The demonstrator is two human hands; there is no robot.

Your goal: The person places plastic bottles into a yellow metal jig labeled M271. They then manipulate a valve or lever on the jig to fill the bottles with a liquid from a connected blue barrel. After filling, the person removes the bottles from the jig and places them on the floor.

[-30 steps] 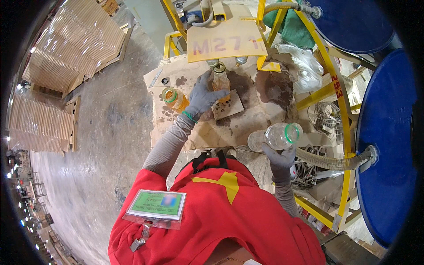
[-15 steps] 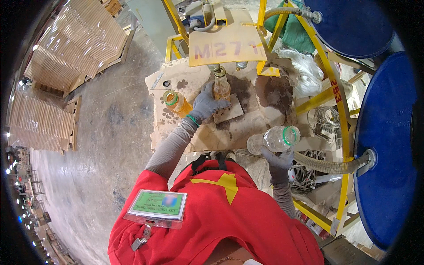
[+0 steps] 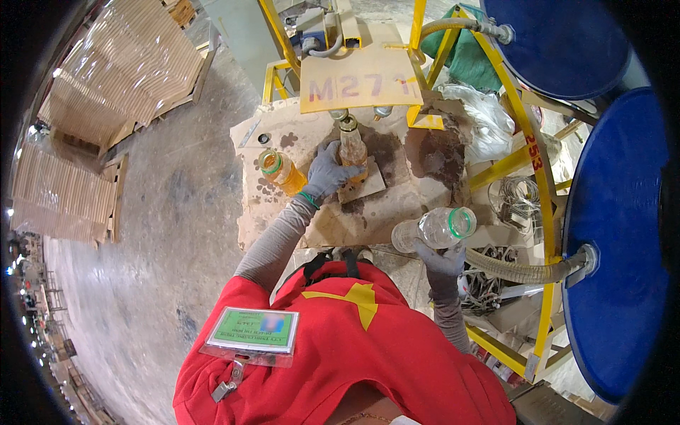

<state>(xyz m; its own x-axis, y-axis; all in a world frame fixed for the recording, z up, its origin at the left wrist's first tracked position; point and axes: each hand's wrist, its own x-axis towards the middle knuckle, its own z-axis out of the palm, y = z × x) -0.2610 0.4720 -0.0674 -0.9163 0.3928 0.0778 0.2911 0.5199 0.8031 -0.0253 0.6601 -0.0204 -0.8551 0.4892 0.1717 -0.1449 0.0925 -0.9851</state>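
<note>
My gloved left hand [image 3: 330,172] is wrapped round a clear bottle [image 3: 352,146] with some amber liquid low inside. The bottle stands on a small square board [image 3: 368,185], its mouth just below a metal spout [image 3: 338,113]. To the left of that hand, a clear bottle of orange liquid [image 3: 282,173] with a green ring at its neck stands on the stained cardboard [image 3: 283,126]. My gloved right hand [image 3: 440,259] grips a clear, seemingly empty bottle [image 3: 435,228] with a green-ringed mouth, tilted, off the cardboard's near right side.
A second spout [image 3: 382,112] hangs under a marked tan panel [image 3: 365,78]. Yellow frame bars [image 3: 542,205] and blue drums [image 3: 616,241] with hoses [image 3: 524,269] stand at the right. A small black ring [image 3: 263,138] lies on the cardboard. Stacked flat sheets [image 3: 67,188] are at far left.
The whole view has shifted slightly. Both hands keep their holds, and the bottles stay nearly where they were; the liquid in the left-hand bottle looks much the same.
</note>
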